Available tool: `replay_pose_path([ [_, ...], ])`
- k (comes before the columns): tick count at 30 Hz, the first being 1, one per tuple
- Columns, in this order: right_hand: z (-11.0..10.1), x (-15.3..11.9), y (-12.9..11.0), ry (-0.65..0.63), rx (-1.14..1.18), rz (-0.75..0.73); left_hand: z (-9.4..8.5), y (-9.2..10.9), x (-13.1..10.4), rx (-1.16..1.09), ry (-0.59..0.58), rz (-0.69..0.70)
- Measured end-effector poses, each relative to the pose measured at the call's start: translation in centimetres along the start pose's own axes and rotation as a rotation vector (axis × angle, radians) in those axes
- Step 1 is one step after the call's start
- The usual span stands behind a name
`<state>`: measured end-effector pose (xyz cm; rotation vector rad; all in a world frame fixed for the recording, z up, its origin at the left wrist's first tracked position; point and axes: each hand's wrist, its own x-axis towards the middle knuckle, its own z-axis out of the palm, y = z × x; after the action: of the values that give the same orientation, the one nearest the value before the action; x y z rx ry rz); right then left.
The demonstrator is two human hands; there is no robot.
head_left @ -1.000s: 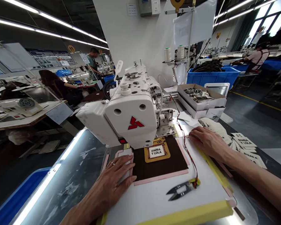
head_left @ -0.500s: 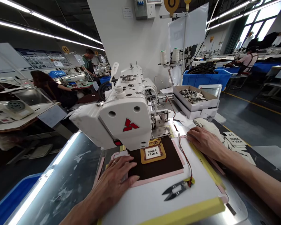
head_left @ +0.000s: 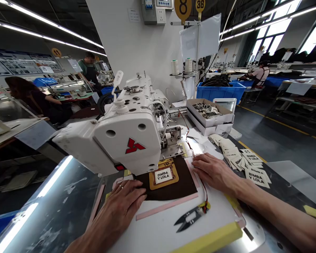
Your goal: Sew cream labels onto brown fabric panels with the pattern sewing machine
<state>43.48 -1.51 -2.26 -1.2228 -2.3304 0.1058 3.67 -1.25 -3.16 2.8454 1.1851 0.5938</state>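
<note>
Under the head of a white sewing machine (head_left: 131, 140), a dark brown fabric piece (head_left: 184, 182) lies on a white board (head_left: 213, 214) edged with yellow and pink tape. A yellow frame (head_left: 152, 183) rests on the fabric around a white label (head_left: 163, 175) reading "BIMBA Y LOLA". My left hand (head_left: 121, 203) is spread flat on the fabric's left edge. Near the fabric's upper right edge, my right hand (head_left: 213, 170) lies flat with its fingers extended, beside a red cord. Thread snips (head_left: 188, 218) lie on the board in front of the fabric.
Loose printed labels (head_left: 255, 174) are spread on the table to the right. Behind them stand a cardboard box (head_left: 210, 121) of labels and a blue bin (head_left: 218, 92). Two thread cones (head_left: 175, 67) stand behind the machine. Other people sit or stand at distant stations.
My right hand has moved left from the yellow tape to beside the fabric. The fabric's lower left part has shifted off the pink strip. The view has turned right.
</note>
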Motion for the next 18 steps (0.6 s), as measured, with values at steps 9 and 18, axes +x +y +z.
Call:
replay_pose_path([
  [9, 0.2, -0.5, 1.4, -0.015, -0.002, 0.026, 0.1, -0.2, -0.6, 0.043, -0.017, 0.011],
  [18, 0.2, -0.6, 1.4, -0.034, 0.003, 0.055, -0.3, 0.6, -0.3, 0.004, 0.016, 0.000],
])
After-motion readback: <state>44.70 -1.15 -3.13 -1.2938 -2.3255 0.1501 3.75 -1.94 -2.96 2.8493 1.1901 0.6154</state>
